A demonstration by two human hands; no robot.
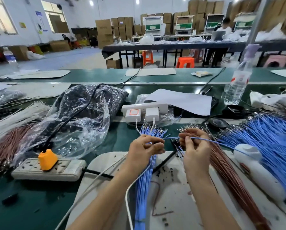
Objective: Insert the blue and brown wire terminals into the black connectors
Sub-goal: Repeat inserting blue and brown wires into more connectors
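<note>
Left hand [146,145] over the middle of the table's near edge, fingers curled tight round a blue bundle [144,188]. The bundle ran down toward the near edge across a white mat [172,205], with its metal tips fanned out just above the knuckles. Right hand [195,146] just beside the left, thumb and forefinger pinching a single blue wire [222,142]. That wire stretched from the left fingertips, through the right pinch, and off toward the right edge. A brown bundle [230,171] passed behind the right palm and ran to the near right corner; could not tell if the other fingers gripped it. Small black connectors [174,143] sat between the two hands, touching neither hand clearly, and more dark bits were scattered on the mat, too small to make out. A big loose blue pile [272,138] lay at the right edge, with a white handheld tool [255,166] lying between it and the brown bundle. On the green table [31,205], left of the mat, was a grey power strip [56,171] with an orange plug [47,159] in it. Behind that was a crumpled plastic bag [82,113], and more brown wires [9,143] were at the left edge. A white socket block [144,112] with chargers was mid-table behind the hands, a paper sheet [180,100] behind that, and a water bottle [237,85] stood upright toward the far right.
</note>
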